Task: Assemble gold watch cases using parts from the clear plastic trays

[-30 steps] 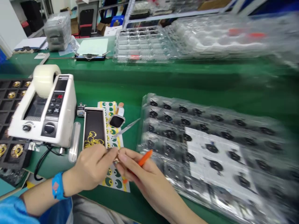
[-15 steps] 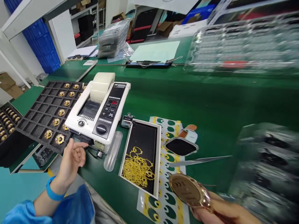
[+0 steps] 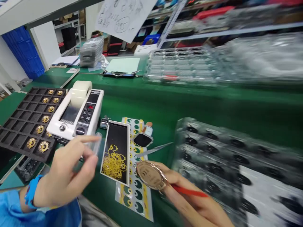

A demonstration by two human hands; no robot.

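Observation:
My right hand [image 3: 182, 186] grips a round rose-gold watch case [image 3: 151, 175] by its edge, the printed back facing up. A thin red strip or handle [image 3: 189, 190] also shows among those fingers; its kind is unclear. My left hand [image 3: 68, 167] is in the air with index finger stretched out and thumb apart, holding nothing I can see. It partly covers a clear oblong plastic case [image 3: 97, 143] and the front of a white tape dispenser [image 3: 91, 118]. Between the hands lies a shallow tray [image 3: 115, 132] with a pile of yellow rings [image 3: 113, 165].
A dark compartment tray [image 3: 22, 126] holds gold round parts at left. A sticker sheet [image 3: 132, 201], a smartwatch [image 3: 143, 139] and tweezers [image 3: 156, 148] lie beside the ring tray. Clear blister trays [image 3: 203, 132] with dark parts fill the right. A clipboard [image 3: 123, 66] lies behind.
The view has swung right. My left hand has moved from the dispenser's front toward the clear case, its fingers opening. My right hand still holds the watch case, now nearer the ring tray.

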